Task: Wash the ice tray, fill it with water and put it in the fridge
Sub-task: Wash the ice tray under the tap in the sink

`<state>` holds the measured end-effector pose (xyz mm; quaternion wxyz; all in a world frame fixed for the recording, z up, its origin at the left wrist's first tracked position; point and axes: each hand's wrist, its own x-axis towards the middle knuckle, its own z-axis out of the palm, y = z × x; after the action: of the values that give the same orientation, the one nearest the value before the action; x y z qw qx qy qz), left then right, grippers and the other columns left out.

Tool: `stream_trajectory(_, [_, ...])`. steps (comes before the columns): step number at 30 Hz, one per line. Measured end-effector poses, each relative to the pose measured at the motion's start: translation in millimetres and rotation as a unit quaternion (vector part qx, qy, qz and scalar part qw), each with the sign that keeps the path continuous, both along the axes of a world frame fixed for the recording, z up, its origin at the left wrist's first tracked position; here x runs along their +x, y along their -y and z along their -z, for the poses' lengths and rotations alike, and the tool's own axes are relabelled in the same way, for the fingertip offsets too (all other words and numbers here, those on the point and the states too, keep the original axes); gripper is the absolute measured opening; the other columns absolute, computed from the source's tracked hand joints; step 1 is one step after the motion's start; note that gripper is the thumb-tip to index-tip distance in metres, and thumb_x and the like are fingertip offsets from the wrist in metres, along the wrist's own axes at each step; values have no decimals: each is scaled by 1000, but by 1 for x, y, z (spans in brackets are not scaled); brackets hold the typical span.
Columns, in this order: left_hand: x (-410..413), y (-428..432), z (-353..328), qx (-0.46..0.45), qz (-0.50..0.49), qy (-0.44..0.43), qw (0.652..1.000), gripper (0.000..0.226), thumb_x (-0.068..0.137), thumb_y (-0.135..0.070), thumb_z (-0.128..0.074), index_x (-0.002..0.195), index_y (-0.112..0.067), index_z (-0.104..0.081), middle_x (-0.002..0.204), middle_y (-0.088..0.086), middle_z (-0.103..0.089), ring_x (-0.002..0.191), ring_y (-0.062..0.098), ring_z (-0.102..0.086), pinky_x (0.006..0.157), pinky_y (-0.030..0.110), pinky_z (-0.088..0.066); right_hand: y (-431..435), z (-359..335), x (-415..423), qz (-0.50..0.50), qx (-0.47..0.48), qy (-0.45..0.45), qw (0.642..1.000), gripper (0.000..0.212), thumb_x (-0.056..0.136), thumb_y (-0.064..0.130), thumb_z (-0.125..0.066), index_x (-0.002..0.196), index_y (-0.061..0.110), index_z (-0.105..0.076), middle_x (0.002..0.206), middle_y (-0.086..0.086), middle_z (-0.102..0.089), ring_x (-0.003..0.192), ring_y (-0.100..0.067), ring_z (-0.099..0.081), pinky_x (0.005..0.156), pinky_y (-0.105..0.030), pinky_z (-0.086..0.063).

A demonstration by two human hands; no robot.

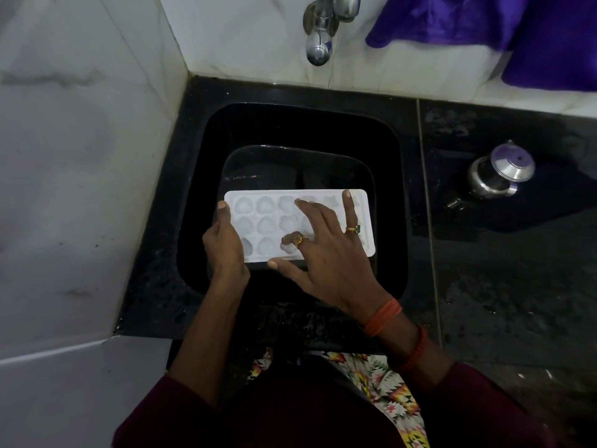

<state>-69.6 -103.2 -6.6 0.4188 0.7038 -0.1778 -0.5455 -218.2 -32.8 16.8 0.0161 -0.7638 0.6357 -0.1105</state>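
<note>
Left hand (223,245) grips the ice tray (268,226) above the sink (198,176); right hand (326,253) lies on it, fingers spread.

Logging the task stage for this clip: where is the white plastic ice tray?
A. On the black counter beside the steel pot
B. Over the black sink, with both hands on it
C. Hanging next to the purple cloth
B: the white plastic ice tray is over the black sink. The left hand has a grip on its left end and the right hand is spread across its top.
</note>
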Motion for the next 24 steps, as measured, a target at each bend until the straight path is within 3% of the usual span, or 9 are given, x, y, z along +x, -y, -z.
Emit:
stream_trajectory(11, [0, -1, 0, -4, -4, 5, 1000, 39, 100, -56, -49, 88, -25, -69, 89, -2, -76, 79, 19, -74, 69, 34, -61, 0, -3, 5, 2, 4, -21, 1000, 63, 96, 72, -39, 98, 24, -79, 153, -13, -49, 143, -28, -43, 125, -58, 6])
stream_trajectory(15, [-1, 0, 1, -7, -12, 0, 1000, 39, 99, -55, -51, 88, -22, -70, 86, -1, -76, 76, 20, -74, 67, 35, -61, -2, -2, 5, -3, 23, -40, 999, 65, 96, 73, -38, 104, 24, -79, 155, -14, -46, 145, -31, -41, 124, -61, 3])
stream_trajectory(24, [-3, 2, -3, -21, -11, 1, 1000, 36, 101, -51, -50, 86, -23, -67, 83, -4, -73, 75, 16, -72, 64, 30, -58, -5, -6, 8, 2, 16, -36, 999, 70, 97, 73, -32, 106, 21, -78, 153, -10, -48, 145, -26, -39, 124, -57, 11])
